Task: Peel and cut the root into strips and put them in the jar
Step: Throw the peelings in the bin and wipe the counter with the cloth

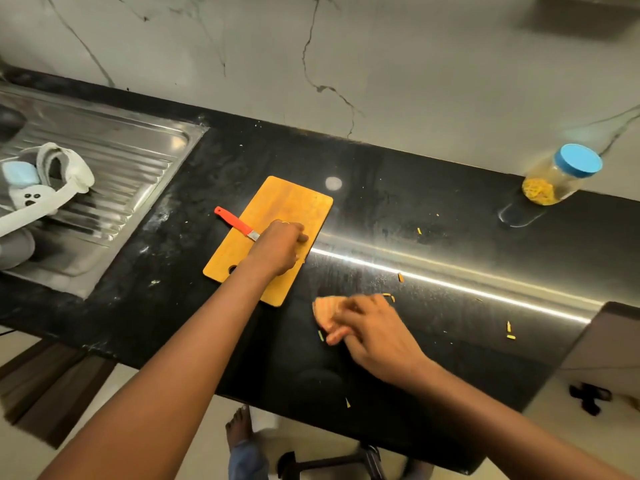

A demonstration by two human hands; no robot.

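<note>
Yellow strips [538, 192]: mostly sitting in the capped jar [561, 174], strays [400, 277] lying across the counter [381, 209]. Likely handling light, stiff, tiny; calling for fingertip pinching. Left hand [277, 247] resting curled on the board [277, 199] over the knife [235, 221], grip unclear; right hand [374, 327] showing blurred, hold untellable.

No text, label, brand or number can be read on the blue-lidded jar [554, 178], the red-handled knife [232, 221] or the wooden cutting board [277, 206].

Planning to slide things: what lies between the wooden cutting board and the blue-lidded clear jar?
Head view: between wooden cutting board and blue-lidded clear jar, only shiny black countertop with a couple of tiny yellow scraps.
</note>
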